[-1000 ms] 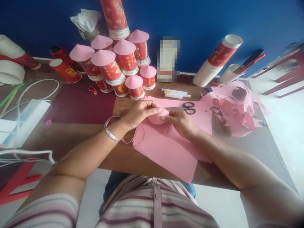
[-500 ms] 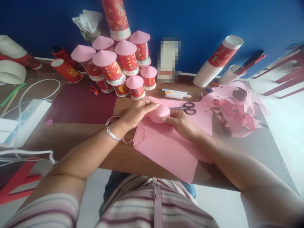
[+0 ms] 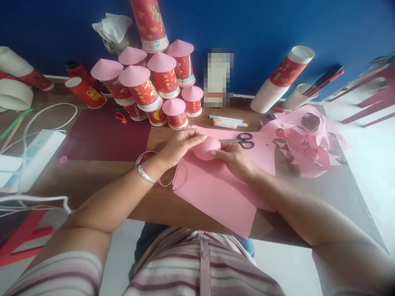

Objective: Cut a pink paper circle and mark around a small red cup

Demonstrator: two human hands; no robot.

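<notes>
Both hands hold a small pink paper cone (image 3: 207, 148) just above a pink paper sheet (image 3: 216, 193) on the wooden table (image 3: 101, 181). My left hand (image 3: 179, 146), a silver bangle on its wrist, pinches the cone's left edge with curled fingers. My right hand (image 3: 236, 158) grips the cone's right side from below. Black-handled scissors (image 3: 245, 140) lie on the sheet just beyond my right hand.
A stack of red paper cups with pink cone lids (image 3: 154, 82) stands at the back. Markers (image 3: 228, 121) lie behind the scissors. Pink paper scraps (image 3: 304, 139) pile up at right, beside lying cup stacks (image 3: 282, 78). White cables and a power strip (image 3: 33, 156) are at left.
The pink paper piece has been curled from a flatter round shape into a fuller cone between my fingers. Both hands stay in nearly the same spot.
</notes>
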